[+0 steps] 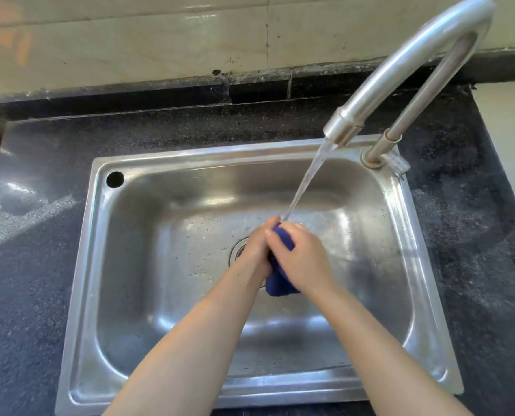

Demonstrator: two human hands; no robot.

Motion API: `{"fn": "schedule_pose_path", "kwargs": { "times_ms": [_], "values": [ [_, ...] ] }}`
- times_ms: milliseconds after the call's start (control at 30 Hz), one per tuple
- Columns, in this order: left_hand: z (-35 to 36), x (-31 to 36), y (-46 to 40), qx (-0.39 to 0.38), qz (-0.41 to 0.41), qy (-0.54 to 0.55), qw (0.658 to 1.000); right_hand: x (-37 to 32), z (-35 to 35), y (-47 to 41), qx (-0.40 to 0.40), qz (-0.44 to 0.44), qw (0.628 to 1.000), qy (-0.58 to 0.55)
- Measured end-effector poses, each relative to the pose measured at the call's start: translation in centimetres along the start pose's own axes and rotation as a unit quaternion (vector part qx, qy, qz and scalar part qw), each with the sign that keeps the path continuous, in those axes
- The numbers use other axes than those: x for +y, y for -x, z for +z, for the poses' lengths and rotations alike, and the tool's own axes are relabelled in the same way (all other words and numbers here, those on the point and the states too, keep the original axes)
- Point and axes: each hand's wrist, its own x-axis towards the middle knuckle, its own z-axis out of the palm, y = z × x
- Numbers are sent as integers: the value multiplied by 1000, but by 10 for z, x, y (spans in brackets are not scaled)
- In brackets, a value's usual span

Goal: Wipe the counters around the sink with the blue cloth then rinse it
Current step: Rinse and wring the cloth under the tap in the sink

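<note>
Landmark: steel sink (pixel 148 340) set in a dark speckled tabletop (pixel 31 280).
Blue cloth (pixel 278 282): bunched up above the sink's basin, near the drain (pixel 239 250), pressed between both hands.
Left hand (pixel 257 250): fingers curled round the cloth.
Right hand (pixel 302 256): gripping the cloth from the other side.
Faucet (pixel 400 73): rises from the sink's far right corner.
Water stream (pixel 305 181): lands on the cloth's top.

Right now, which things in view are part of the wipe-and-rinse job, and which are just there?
In the job:
blue cloth, held by left hand and right hand
water stream
faucet
sink
counter

Just there:
tiled wall
spare hole in the sink rim
</note>
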Motion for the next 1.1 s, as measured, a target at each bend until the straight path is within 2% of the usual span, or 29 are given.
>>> {"fn": "schedule_pose_path", "kwargs": {
  "times_ms": [67, 167, 267, 333, 433, 533, 567, 600, 633, 700, 767, 833, 900, 933, 1000, 1100],
  "values": [
    [7, 0, 5, -13, -11, 63, 998, -7, 12, 5, 29, -18, 996, 77],
    [19, 4, 15, -18, -85, 72, 994, 2, 9, -20, 99, 63, 991, 62],
    [21, 4, 15, 0, -101, 61, 993, 22, 2, -54, 78, 183, 979, 55],
    [19, 6, 11, 17, -82, 55, 995, 29, 1, -61, 82, 195, 977, 41],
    [10, 15, 6, 39, -62, 46, 996, 21, -1, -39, 101, 101, 988, -51],
    [4, 25, 1, 59, -68, 60, 994, 3, 10, -8, 92, -64, 993, 34],
    [7, 25, 1, 55, -71, 60, 994, 2, 16, -4, 96, -92, 989, 70],
    [12, 24, 1, 53, -65, 55, 995, 5, 21, -6, 109, -87, 986, 94],
    [16, 22, 2, 55, -61, 49, 995, 8, 21, -12, 128, -42, 987, 89],
    [25, 16, 6, 28, -74, 47, 996, 21, 14, -31, 152, 92, 984, 13],
    [25, 13, 15, -20, -94, 32, 995, 37, 3, -45, 117, 177, 975, -63],
    [18, 16, 13, -39, -79, -5, 996, 46, -8, -52, 25, 180, 974, -133],
    [6, 25, 10, -53, -66, -44, 995, 45, -18, -51, -84, 178, 951, -239],
    [-1, 30, 8, -62, -67, -50, 995, 44, -23, -49, -136, 180, 944, -241],
    [-14, 40, 5, -95, -70, -71, 990, 37, -34, -44, -229, 140, 949, -163],
    [-30, 48, 6, -87, -52, -85, 991, 18, -47, -42, -225, 87, 962, -128]
  ]
}}
